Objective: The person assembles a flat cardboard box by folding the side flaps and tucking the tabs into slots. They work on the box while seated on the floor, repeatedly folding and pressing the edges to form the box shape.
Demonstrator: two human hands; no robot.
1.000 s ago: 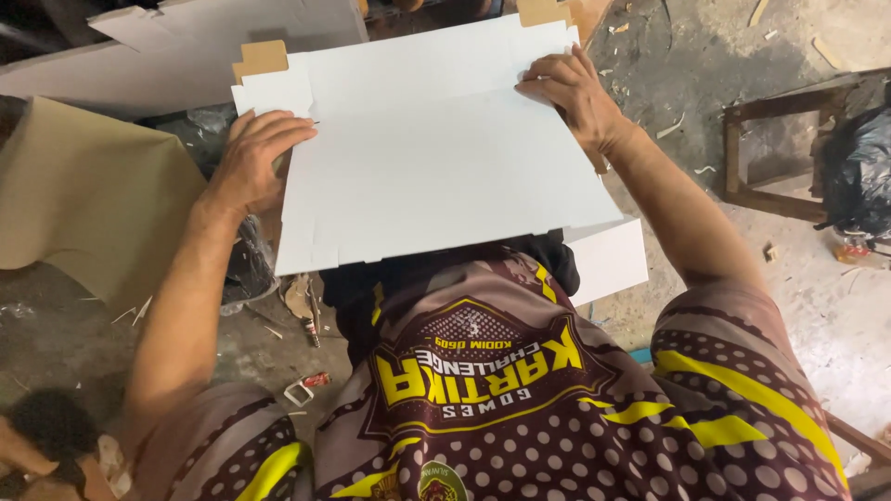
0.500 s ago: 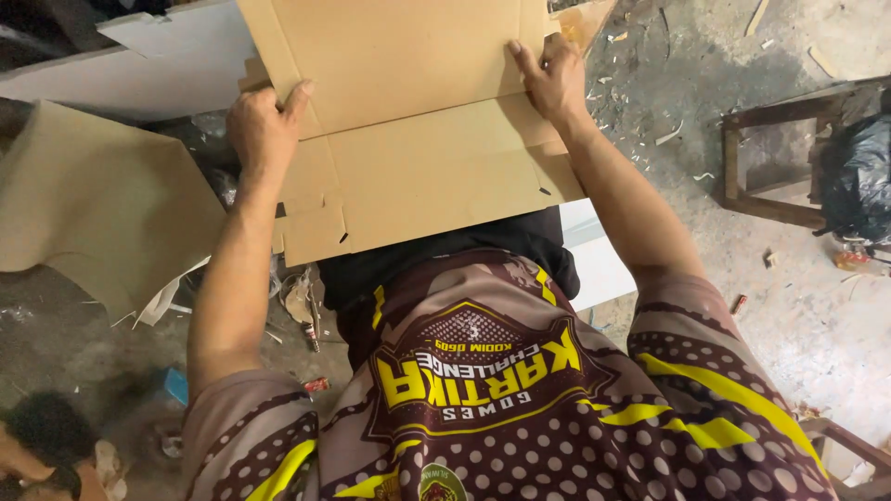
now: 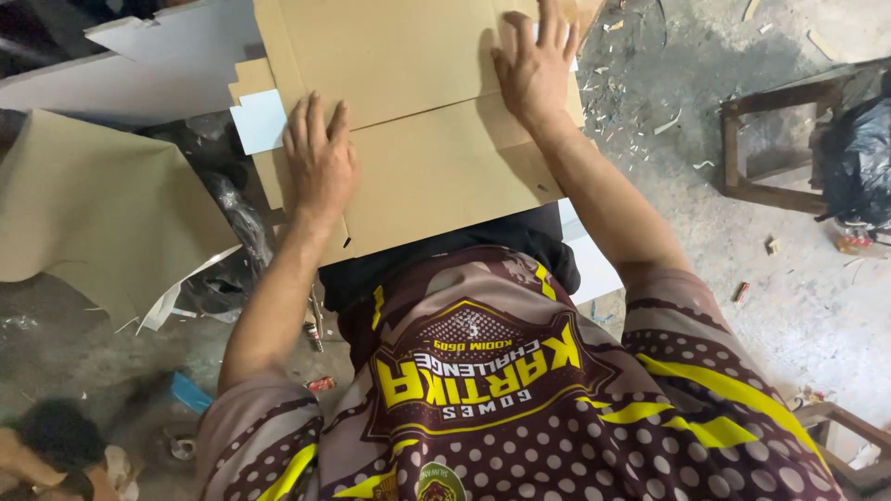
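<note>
A flat brown cardboard box blank (image 3: 418, 121) with slits and a fold line lies across my lap, brown side up. My left hand (image 3: 320, 158) presses flat on its left part, fingers spread, beside a small white flap (image 3: 258, 121). My right hand (image 3: 536, 65) lies flat on the upper right part of the sheet. Neither hand grips anything; both palms rest on the cardboard.
More white and brown card sheets (image 3: 111, 204) lie to the left and behind. A wooden stool frame (image 3: 770, 148) and a black plastic bag (image 3: 858, 158) stand at the right. Scraps litter the concrete floor (image 3: 798, 297).
The sheet was white side up a second ago; it has been turned brown side up. Both hands have moved from its edges onto its face and now press flat.
</note>
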